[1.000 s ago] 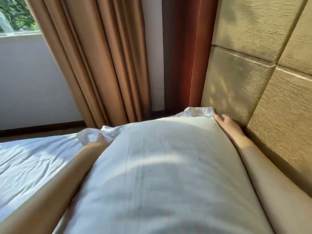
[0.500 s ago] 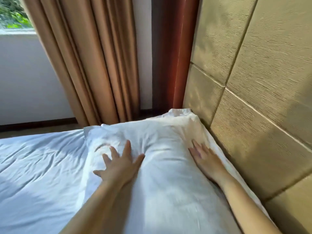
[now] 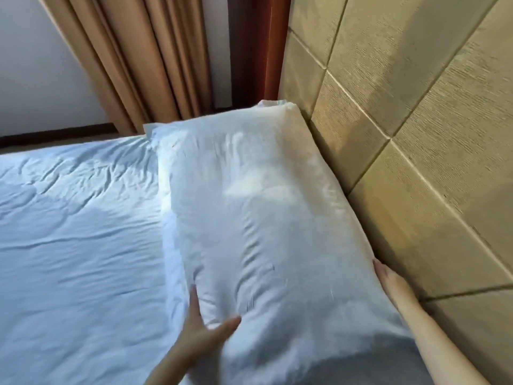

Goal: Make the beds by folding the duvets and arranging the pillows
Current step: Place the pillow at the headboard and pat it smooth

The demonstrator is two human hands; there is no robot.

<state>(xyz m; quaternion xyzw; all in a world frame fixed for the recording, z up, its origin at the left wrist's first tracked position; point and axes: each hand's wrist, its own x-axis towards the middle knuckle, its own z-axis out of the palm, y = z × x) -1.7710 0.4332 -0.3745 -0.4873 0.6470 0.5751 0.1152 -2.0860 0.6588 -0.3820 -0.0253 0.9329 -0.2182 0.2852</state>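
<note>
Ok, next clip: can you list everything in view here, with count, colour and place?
pillow: one, white, on the bed along the headboard
bed sheet: one, white, creased, left of the pillow
headboard: one, olive-tan padded panels, right side
curtain: one, tan, pleated, beyond the bed's far end
wooden trim: one, red-brown, upright between curtain and headboard
wall: one, white, top left
skirting: one, dark, at the wall's foot
left hand: one, fingers straight, pressing the pillow's near left edge
right hand: one, on the pillow's right edge, beside the headboard
</note>
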